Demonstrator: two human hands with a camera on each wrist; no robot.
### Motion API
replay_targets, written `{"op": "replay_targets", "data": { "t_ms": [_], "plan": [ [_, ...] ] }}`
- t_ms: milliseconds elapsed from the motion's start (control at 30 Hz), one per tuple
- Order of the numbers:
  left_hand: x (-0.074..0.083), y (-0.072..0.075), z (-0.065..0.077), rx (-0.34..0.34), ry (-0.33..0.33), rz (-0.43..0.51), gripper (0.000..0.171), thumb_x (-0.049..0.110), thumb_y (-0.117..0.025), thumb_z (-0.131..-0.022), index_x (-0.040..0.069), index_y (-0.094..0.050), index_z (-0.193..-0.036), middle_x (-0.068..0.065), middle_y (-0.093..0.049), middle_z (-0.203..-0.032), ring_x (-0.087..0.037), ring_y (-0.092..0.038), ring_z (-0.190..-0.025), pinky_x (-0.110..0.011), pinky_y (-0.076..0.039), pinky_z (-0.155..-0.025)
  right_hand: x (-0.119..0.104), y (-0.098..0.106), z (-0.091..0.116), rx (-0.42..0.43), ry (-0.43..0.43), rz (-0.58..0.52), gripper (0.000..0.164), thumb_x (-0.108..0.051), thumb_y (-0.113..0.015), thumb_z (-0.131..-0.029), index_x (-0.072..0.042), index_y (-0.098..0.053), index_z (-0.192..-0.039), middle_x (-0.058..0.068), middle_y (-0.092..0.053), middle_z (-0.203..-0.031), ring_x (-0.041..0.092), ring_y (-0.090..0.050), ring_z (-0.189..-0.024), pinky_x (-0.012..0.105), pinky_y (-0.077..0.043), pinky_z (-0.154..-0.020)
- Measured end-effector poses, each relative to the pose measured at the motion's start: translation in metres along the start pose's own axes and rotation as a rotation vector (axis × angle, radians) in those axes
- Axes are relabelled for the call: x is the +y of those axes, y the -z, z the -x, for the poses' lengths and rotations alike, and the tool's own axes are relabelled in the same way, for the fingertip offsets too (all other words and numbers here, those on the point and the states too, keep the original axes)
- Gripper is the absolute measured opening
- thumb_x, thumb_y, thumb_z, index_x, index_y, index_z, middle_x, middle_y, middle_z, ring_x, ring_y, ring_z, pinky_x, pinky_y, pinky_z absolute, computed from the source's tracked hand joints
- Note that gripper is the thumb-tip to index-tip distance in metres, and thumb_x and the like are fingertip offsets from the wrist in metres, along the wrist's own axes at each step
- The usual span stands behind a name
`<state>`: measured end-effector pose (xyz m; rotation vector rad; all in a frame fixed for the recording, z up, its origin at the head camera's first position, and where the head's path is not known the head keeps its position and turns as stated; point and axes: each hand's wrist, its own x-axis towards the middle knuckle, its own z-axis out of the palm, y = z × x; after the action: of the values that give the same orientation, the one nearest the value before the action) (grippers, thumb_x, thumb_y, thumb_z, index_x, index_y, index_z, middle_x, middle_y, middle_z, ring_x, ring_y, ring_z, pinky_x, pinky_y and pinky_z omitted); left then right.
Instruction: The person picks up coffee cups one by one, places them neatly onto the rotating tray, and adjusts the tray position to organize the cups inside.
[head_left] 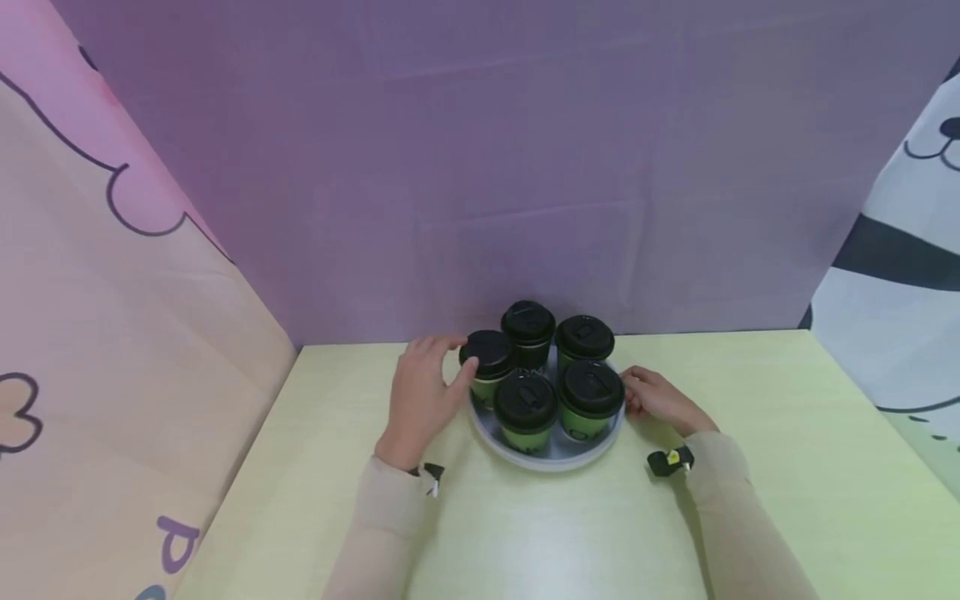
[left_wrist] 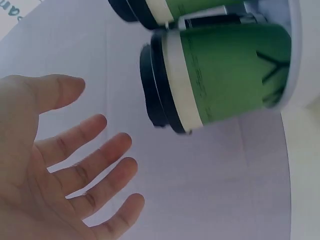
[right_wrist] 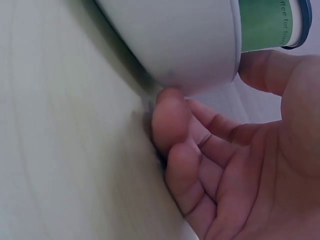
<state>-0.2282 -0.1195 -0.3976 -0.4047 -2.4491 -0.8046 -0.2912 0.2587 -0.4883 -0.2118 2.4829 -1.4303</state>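
A round white tray (head_left: 551, 464) stands on the table and bears several green paper coffee cups with black lids. My left hand (head_left: 426, 392) is beside the leftmost coffee cup (head_left: 487, 354), thumb and fingers spread around the lid's left side. In the left wrist view that hand (left_wrist: 70, 155) shows straight, parted fingers, with a gap to the coffee cup (left_wrist: 230, 75). At the tray's right side, my right hand (head_left: 660, 398) grips the edge. The right wrist view shows the thumb (right_wrist: 265, 72) at the rim and curled fingers against the lower outer wall (right_wrist: 185, 40).
The cups stand upright and close together, among them a front coffee cup (head_left: 527, 408) and a right one (head_left: 591, 398). Behind the pale table (head_left: 525, 533) hangs a purple cloth (head_left: 480, 167). Printed cloths flank it at left (head_left: 112, 333) and right (head_left: 900, 333).
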Motion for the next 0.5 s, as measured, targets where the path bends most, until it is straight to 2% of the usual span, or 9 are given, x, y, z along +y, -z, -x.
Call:
{"op": "replay_targets", "data": {
  "t_ms": [100,233,400,500],
  "plan": [
    [-0.011,-0.001,-0.002,0.002,0.031,0.007,0.034,0.031,-0.070,-0.097,0.010,-0.070,-0.124,-0.010,-0.072,-0.122,-0.031,-0.063,-0.115,-0.051,-0.050,-0.094,0.001,0.001,-0.002,0.030,-0.007,0.008,0.038,-0.028,-0.040,-0.111,0.005,-0.056,-0.119,0.003,-0.059,-0.085,0.012,-0.059,-0.073,0.026,-0.053,-0.068],
    [-0.029,-0.002,-0.003,-0.032,0.090,-0.020,0.037,0.031,-0.069,-0.097,0.012,-0.067,-0.129,-0.010,-0.069,-0.130,-0.033,-0.060,-0.123,-0.054,-0.049,-0.099,0.002,0.004,-0.004,0.061,-0.002,0.042,0.037,-0.028,-0.042,-0.110,0.004,-0.054,-0.122,0.008,-0.062,-0.088,0.015,-0.060,-0.074,0.028,-0.054,-0.068],
    [-0.053,-0.004,-0.006,-0.119,0.133,-0.114,0.050,0.036,-0.069,-0.096,0.008,-0.060,-0.137,-0.017,-0.062,-0.141,-0.038,-0.054,-0.133,-0.059,-0.043,-0.108,-0.001,0.010,-0.004,0.181,0.082,0.243,0.034,-0.033,-0.047,-0.108,-0.003,-0.057,-0.122,0.016,-0.066,-0.106,0.023,-0.063,-0.089,0.035,-0.051,-0.079],
    [-0.063,-0.006,-0.010,-0.183,0.139,-0.168,0.061,0.041,-0.068,-0.096,0.005,-0.054,-0.143,-0.022,-0.054,-0.148,-0.042,-0.048,-0.140,-0.061,-0.037,-0.114,-0.007,0.015,-0.003,0.284,0.179,0.375,0.036,-0.030,-0.053,-0.106,0.000,-0.057,-0.125,0.023,-0.061,-0.123,0.037,-0.060,-0.105,0.050,-0.051,-0.089]
  ]
}}
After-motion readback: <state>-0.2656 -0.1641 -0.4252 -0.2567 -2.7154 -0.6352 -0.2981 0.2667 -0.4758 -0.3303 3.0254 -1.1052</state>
